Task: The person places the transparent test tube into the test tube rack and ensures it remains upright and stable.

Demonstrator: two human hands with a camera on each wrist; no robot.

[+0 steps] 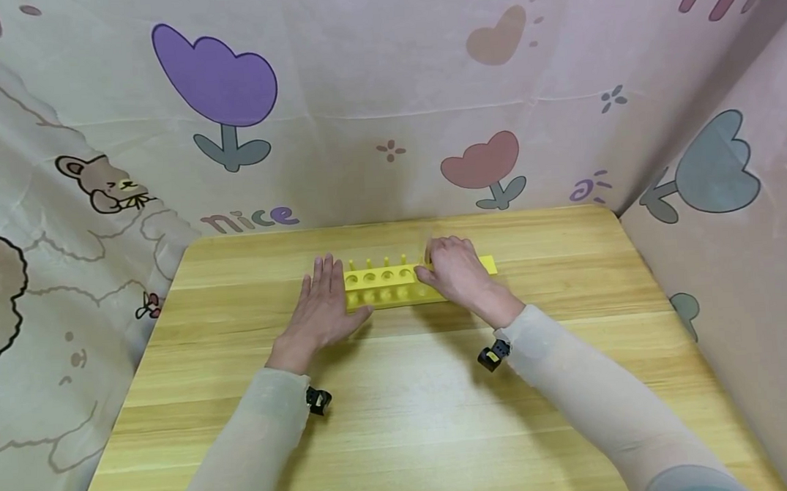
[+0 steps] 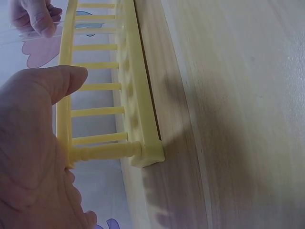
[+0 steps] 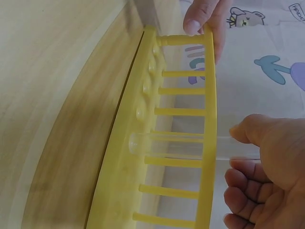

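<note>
A yellow test tube rack stands on the wooden table, with a row of round holes along its top and upright pegs at the back. My left hand rests against the rack's left end, its fingers straight and the thumb spread along the front. Over the right part of the rack, my right hand pinches a clear test tube between thumb and fingers. The right wrist view shows the tube passing through the top plate, its rounded end at the lower base. Its upper end is mostly hidden by the hand.
Beneath the rack lies a light wooden tabletop. Printed fabric hangs close behind the table's back edge and along both sides. Each wrist carries a small black camera, one near the left cuff.
</note>
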